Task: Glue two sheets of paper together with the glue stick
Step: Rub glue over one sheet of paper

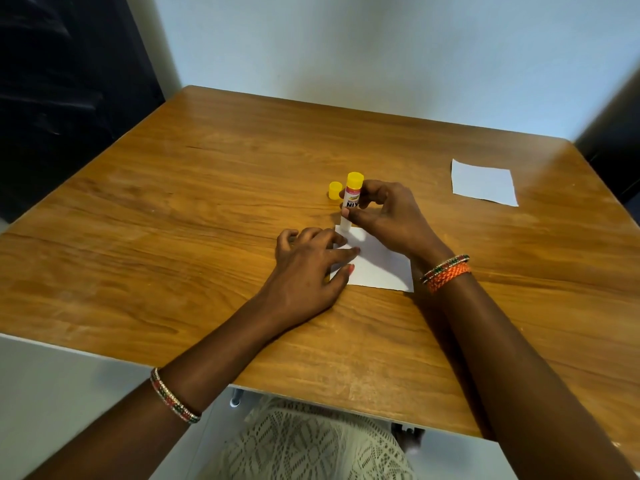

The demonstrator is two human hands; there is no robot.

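Observation:
A small white sheet of paper [379, 268] lies on the wooden table [207, 209] in front of me. My left hand [308, 268] rests on its left part, fingers spread and pressing it flat. My right hand [384, 216] grips a yellow-and-white glue stick [353, 195], held upright with its white tip down on the sheet's far left corner. The stick's yellow cap [335, 190] stands on the table just left of it. A second white sheet [483, 181] lies apart at the far right.
A pale wall stands behind the table. Dark surfaces flank it at the left and far right. The table's near edge runs across the bottom of the view, above my lap.

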